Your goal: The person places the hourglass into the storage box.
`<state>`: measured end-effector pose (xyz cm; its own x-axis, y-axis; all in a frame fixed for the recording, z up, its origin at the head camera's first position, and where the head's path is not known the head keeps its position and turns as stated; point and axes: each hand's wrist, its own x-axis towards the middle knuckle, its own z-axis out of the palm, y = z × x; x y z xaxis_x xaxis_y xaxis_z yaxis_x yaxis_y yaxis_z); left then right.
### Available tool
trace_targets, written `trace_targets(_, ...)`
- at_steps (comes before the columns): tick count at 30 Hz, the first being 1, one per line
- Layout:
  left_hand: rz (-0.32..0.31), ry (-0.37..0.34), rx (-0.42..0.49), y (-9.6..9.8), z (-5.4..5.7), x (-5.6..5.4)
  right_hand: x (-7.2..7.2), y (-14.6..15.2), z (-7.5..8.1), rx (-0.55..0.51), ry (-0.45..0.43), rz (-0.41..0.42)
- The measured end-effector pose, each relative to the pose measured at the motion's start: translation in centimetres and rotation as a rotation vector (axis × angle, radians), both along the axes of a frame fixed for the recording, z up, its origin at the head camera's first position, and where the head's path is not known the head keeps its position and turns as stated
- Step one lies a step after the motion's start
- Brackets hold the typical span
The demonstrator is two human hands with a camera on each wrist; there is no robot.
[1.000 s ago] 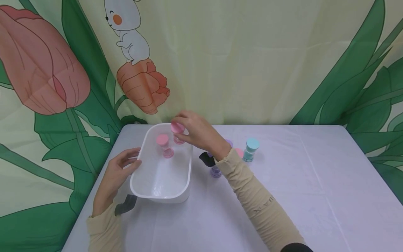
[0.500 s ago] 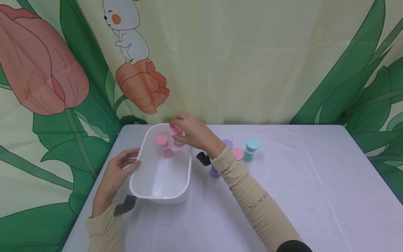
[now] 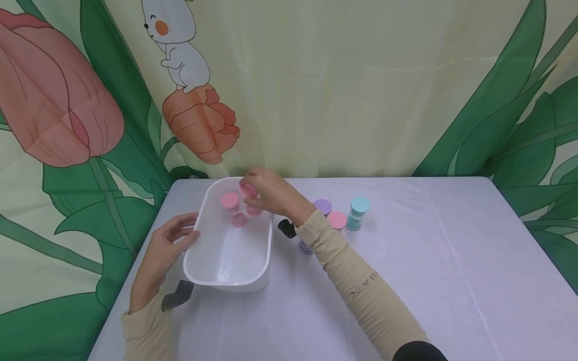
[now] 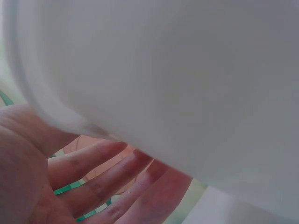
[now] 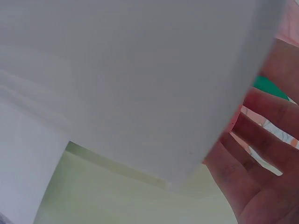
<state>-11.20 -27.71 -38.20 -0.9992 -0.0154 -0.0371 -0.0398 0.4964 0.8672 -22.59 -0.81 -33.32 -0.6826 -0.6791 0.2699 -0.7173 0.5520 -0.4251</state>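
A white plastic tub (image 3: 226,255) stands at the table's left. My left hand (image 3: 169,243) rests at its left side, thumb at the rim and fingers extended along the outer wall, as the left wrist view also shows. Over the tub's far right corner my right hand (image 3: 275,193) pinches a pink sand timer (image 3: 248,191) by its upper cap, its lower end inside the tub. Beside it in the tub is another pink sand timer (image 3: 230,201). In the right wrist view the tub's wall (image 5: 154,84) hides most of the held timer.
Right of the tub, a teal sand timer (image 3: 356,213), a pink-capped one (image 3: 336,219) and purple-capped ones (image 3: 322,206) stand on the white-covered table (image 3: 406,281), some partly behind my right sleeve (image 3: 361,281). A printed curtain (image 3: 338,90) hangs behind the table.
My right hand has moved slightly down and left, lowering the pink sand timer further into the tub beside the other one. The left hand stays at the tub's side.
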Motion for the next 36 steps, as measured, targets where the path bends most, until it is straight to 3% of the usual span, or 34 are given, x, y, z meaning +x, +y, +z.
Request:
trace_targets(21,0.003,0.001,0.003,-0.1,-0.3,0.1,-0.5,-1.3,-1.7,0.103,-0.05,0.027)
trace_targets(36,-0.008,0.017,0.009,-0.1,-0.3,0.0,-1.1,-1.7,-2.3,0.197,-0.034,0.01)
